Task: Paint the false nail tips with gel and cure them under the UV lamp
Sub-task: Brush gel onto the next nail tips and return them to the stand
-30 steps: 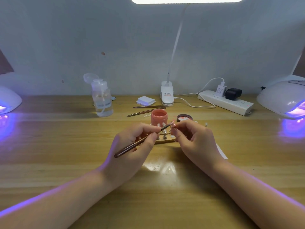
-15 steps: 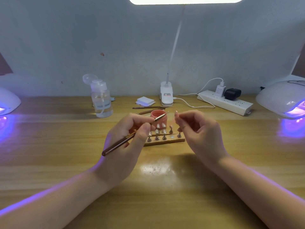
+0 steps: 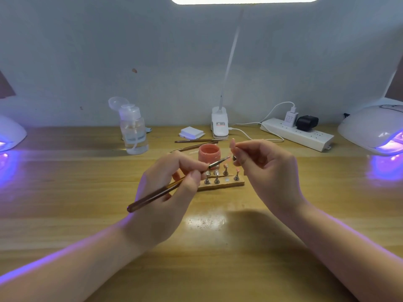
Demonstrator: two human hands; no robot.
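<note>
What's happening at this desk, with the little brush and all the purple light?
A person is painting false nails. The left hand holds a thin brush, its tip pointing at a pink nail tip that the right hand pinches up off the table. Just behind sits an open pot of pink gel and a wooden stand holding more tips on small pegs. UV lamps glow purple at the far right and far left, with nothing visibly inside them.
</note>
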